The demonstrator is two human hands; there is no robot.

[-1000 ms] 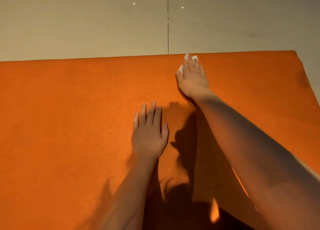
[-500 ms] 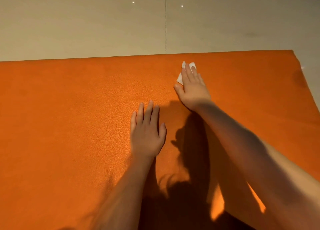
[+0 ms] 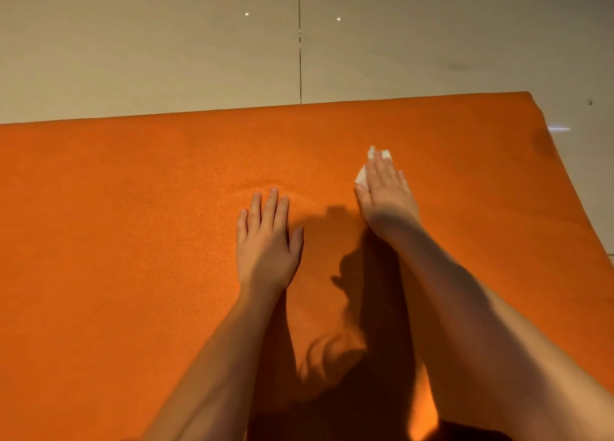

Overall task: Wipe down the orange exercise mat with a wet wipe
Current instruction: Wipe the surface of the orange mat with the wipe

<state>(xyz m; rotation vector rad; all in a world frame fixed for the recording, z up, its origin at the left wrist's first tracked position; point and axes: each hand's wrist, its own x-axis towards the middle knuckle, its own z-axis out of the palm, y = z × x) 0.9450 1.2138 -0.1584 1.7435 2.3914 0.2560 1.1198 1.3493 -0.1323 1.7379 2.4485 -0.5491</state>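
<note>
Both my hands lie flat with fingers straight. My right hand (image 3: 385, 191) presses the white wet wipe (image 3: 361, 174) under its fingers, only the wipe's edges showing. My left hand (image 3: 265, 241) rests palm-down nearby, holding nothing. Beneath them spreads the orange exercise mat (image 3: 116, 241), on a pale tiled floor (image 3: 149, 42).

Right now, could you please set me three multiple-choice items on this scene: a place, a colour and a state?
1. Where is the wet wipe? A) under the left hand B) under the right hand C) lying free
2. What colour is the mat? A) blue B) orange C) grey
3. How is the left hand? A) flat on the mat B) clenched C) raised
Answers: 1 B, white peeks out beneath it; 2 B, plainly orange; 3 A, it lies spread, palm down.
</note>
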